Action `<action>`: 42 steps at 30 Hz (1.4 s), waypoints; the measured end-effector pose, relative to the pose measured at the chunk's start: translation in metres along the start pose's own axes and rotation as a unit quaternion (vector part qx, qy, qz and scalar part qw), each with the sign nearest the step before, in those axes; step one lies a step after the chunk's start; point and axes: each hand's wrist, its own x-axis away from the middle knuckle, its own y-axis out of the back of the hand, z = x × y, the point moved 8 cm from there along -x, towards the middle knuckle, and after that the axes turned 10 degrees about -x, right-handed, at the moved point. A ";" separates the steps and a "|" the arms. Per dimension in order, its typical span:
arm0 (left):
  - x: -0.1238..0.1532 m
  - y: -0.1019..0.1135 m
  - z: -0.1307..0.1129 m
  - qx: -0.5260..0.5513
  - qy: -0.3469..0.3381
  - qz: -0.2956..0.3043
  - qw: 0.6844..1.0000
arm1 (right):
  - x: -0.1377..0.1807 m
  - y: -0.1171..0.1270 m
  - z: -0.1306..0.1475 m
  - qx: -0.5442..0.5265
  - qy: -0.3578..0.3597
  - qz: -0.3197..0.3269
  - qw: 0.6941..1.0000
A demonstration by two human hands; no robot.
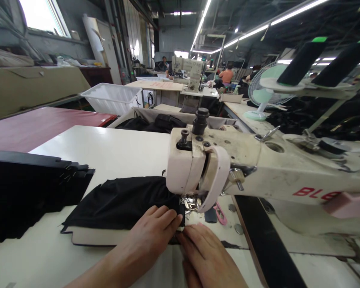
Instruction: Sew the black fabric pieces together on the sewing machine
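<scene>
A black fabric piece (120, 202) with a beige underside lies on the white sewing table, its right edge at the presser foot (192, 203) of a sewing machine (210, 160). My left hand (153, 228) is on the fabric just left of the foot, fingers together and bent, holding its edge. My right hand (207, 252) is closed at the near corner of the fabric in front of the foot, fingertips close to those of the left. What lies under the right fingers is mostly hidden. The needle itself cannot be made out.
A stack of black pieces (33, 196) lies at the left. Pink thread snips (220, 214) rest right of the foot. Behind the table are a bin of black cloth (156, 122) and a white plastic crate (114, 98). Thread cones (303, 62) and a fan (265, 86) stand at right.
</scene>
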 end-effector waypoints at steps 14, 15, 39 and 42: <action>-0.020 0.024 0.035 0.203 0.023 -0.165 0.965 | -0.010 -0.007 -0.020 -0.050 -0.101 0.057 0.992; -0.019 0.024 0.036 0.204 0.029 -0.177 0.962 | -0.010 -0.006 -0.021 -0.057 -0.103 0.051 0.992; -0.023 0.032 0.030 0.177 -0.012 -0.190 0.966 | -0.007 -0.006 -0.025 -0.070 -0.134 0.069 0.986; -0.023 0.027 0.031 0.188 0.011 -0.174 0.966 | -0.012 -0.001 -0.025 -0.073 -0.129 0.069 0.986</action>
